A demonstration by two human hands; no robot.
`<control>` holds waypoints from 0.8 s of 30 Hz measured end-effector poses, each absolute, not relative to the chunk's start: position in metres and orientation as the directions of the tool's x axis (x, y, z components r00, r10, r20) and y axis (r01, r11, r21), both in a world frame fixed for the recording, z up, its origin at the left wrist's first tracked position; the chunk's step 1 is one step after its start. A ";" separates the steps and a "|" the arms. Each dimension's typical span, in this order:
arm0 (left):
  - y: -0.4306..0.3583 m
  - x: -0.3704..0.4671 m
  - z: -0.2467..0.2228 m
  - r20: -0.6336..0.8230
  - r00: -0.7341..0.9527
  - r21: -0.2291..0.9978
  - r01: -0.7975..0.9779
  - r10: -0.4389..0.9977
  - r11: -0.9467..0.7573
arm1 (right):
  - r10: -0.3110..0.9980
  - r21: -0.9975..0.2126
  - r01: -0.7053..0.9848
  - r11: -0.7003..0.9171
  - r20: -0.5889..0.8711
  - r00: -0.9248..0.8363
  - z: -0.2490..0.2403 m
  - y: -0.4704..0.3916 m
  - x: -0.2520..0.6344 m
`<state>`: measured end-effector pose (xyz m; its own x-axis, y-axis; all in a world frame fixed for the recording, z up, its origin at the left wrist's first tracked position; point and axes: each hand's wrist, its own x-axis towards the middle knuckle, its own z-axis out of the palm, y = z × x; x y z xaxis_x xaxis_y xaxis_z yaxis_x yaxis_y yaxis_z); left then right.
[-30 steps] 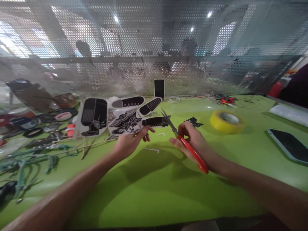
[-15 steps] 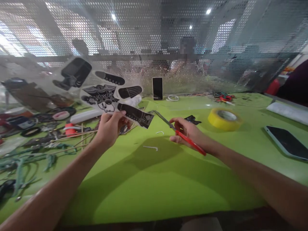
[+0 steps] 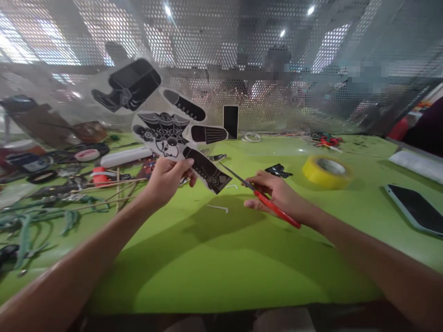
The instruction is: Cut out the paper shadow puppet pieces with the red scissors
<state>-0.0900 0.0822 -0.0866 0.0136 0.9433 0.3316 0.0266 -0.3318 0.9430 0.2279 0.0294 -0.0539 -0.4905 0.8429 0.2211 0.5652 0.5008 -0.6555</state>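
The left hand (image 3: 164,182) pinches the near edge of a black-and-white printed paper cutout (image 3: 173,129), held above the green counter (image 3: 224,276), its long axis running far left to near right. The right hand (image 3: 277,193) has its fingers loosely curled round red-handled scissors (image 3: 263,199), blades pointing far left beside the cutout's right end. The dark-blue jar (image 3: 22,161) at left hides its contents.

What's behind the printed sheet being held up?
Behind the sheet: the mesh screen and an upright dark panel, its lower-left corner overlapped by the sheet's tip. Whatever else the sheet covers is hidden, so I cannot tell.
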 end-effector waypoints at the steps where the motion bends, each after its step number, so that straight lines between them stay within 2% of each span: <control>1: 0.082 -0.090 -0.085 0.343 0.033 0.938 0.043 0.939 -0.344 | 0.848 -0.662 0.568 0.490 0.209 -0.488 -0.054 0.029 0.228; 4: 0.082 -0.089 -0.084 0.386 0.083 0.916 0.079 0.919 -0.392 | 0.856 -0.682 0.569 0.459 0.170 -0.488 -0.054 0.029 0.227; 12: 0.084 -0.085 -0.087 0.477 0.089 0.869 0.098 0.874 -0.485 | 0.861 -0.682 0.582 0.443 0.143 -0.487 -0.053 0.027 0.224; 24: 0.076 -0.080 -0.080 0.499 0.085 0.856 0.110 0.862 -0.506 | 0.853 -0.704 0.528 0.476 0.224 -0.471 -0.058 0.026 0.225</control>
